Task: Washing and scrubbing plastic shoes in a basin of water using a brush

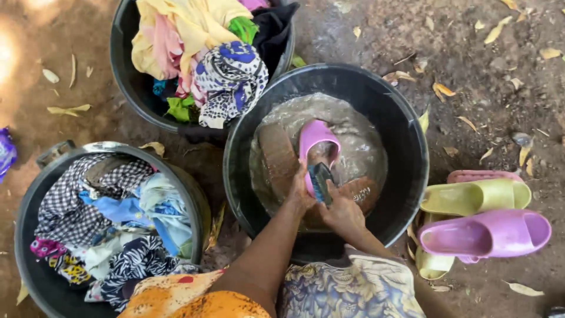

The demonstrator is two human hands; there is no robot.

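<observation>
My left hand (299, 189) grips the near end of a pink slipper (316, 136) that lies tilted in murky soapy water inside a black basin (406, 141). My right hand (341, 213) holds a dark scrubbing brush (321, 181) pressed against the slipper's near end. Two brown sandals soak in the same water, one (278, 158) to the left of the pink slipper and one (362, 191) under my right wrist.
A black basin (126, 82) heaped with colourful clothes stands at the back left. Another tub (35, 194) of clothes is at the near left. Pink (485, 232) and yellow-green slippers (477, 197) are stacked on the dirt at the right. Dry leaves lie about.
</observation>
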